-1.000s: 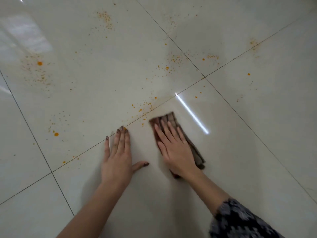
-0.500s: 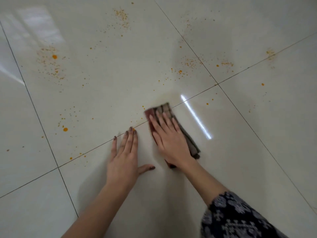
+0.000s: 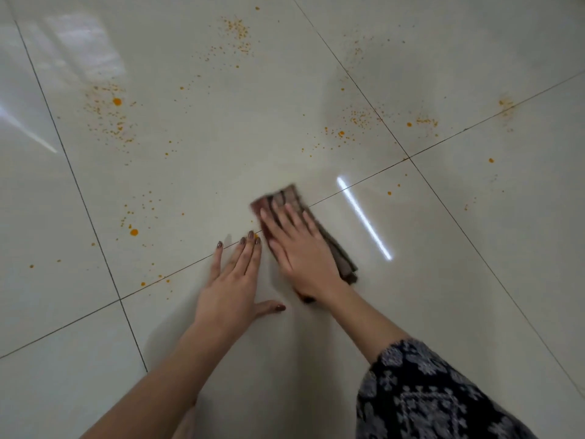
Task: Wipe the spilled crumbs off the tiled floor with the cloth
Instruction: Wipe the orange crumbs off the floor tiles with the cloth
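Note:
A folded brown checked cloth lies flat on the glossy white tiled floor, across a grout line. My right hand presses flat on top of it, fingers stretched forward. My left hand rests palm down on the bare tile just left of the cloth, fingers spread, holding nothing. Orange crumbs are scattered ahead: a patch at the far left, a patch at the top middle, specks left of the hands, and a patch beyond the cloth.
Dark grout lines cross the floor and meet at a corner to the right of the cloth. More crumbs lie on the right tiles. A bright light reflection streaks the tile beside the cloth.
My right hand has slid the cloth forward across the grout line, over the crumbs that lay just ahead of it. My left hand has stayed planted.

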